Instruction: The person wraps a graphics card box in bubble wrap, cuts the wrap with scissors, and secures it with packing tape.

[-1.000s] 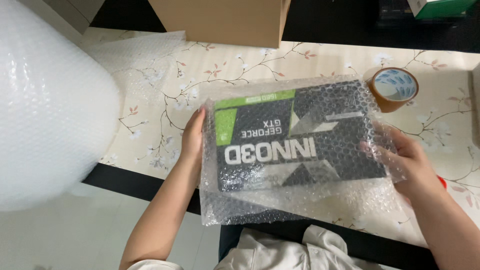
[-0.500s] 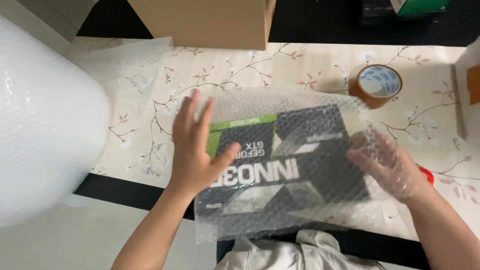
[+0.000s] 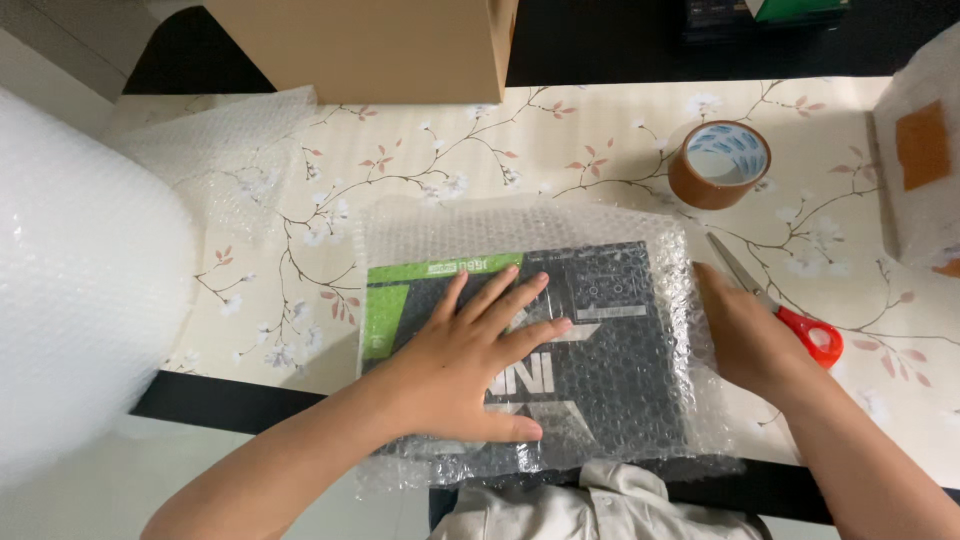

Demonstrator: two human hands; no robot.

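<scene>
since half a second ago the left hand (image 3: 468, 362) has slid from the box's left part onto its middle, and the right hand (image 3: 745, 335) has moved out from under the wrap to the right edge. the black and green box (image 3: 590, 340) lies flat at the near edge of the floral table (image 3: 600, 150), covered by a sheet of bubble wrap (image 3: 520, 225) that overhangs it on all sides; a green panel shows at its left end, pale lettering under the palm. the left hand lies flat on top, fingers spread and pressing down on the wrap. the right hand rests against the right side of the wrapped box, fingers together; whether it pinches the wrap i cannot tell. just right of that hand lie scissors (image 3: 790, 315) with red handles, partly hidden by it. beyond them sits a roll of brown tape (image 3: 718, 165). a large bubble wrap roll (image 3: 80, 280) fills the left, a cardboard box (image 3: 370, 50) stands at the far edge, and a wrapped parcel (image 3: 920, 180) with brown tape sits far right.
</scene>
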